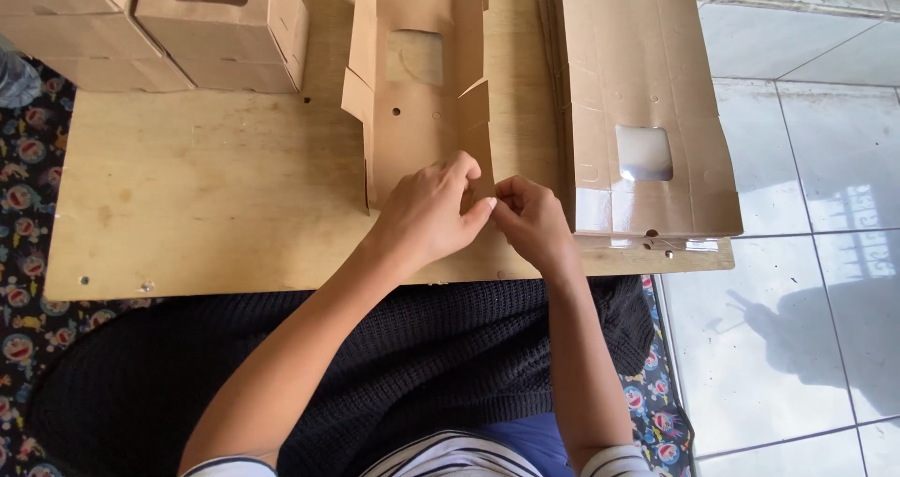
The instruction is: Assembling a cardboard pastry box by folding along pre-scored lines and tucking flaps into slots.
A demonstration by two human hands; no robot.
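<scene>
A half-folded brown cardboard box blank (412,93) with a square window lies on a low wooden board (206,196). Its side walls stand up. My left hand (427,216) pinches the near end of the blank, fingers curled over its corner flap. My right hand (532,219) meets it from the right and grips the same near flap with thumb and fingertips. Both hands touch each other at the blank's near right corner.
A stack of flat window box blanks (647,74) lies at the board's right end, overhanging it. Two folded-up boxes (225,27) stand at the far left. A black knitted cloth (431,346) covers my lap. White floor tiles (806,252) lie to the right, a patterned mat (28,196) to the left.
</scene>
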